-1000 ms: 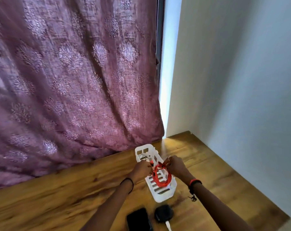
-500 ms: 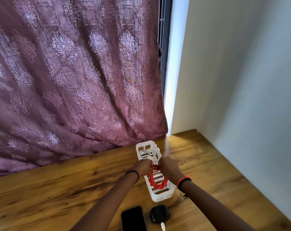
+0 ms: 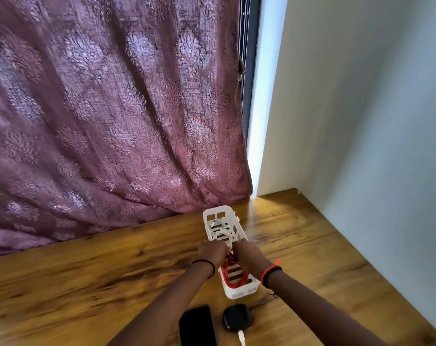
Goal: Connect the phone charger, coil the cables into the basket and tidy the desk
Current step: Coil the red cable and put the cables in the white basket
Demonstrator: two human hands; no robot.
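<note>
A white slotted basket (image 3: 242,292) lies lengthwise on the wooden desk (image 3: 87,275). A coiled white cable (image 3: 220,229) rests in its far half. A coiled red cable (image 3: 233,277) sits in the near half. My left hand (image 3: 212,252) and my right hand (image 3: 248,253) meet over the basket's middle, both closed on the top of the red coil. A black phone (image 3: 198,325) lies flat at the near edge. Beside it sits a round black charger (image 3: 237,320) with a white plug (image 3: 242,338) in it.
A purple patterned curtain (image 3: 112,121) hangs behind the desk and touches its back edge. A pale wall (image 3: 361,121) borders the desk on the right.
Both hands have lowered the red coil deeper into the near half of the basket. The camera has shifted slightly, so the desk items sit a little left of before.
</note>
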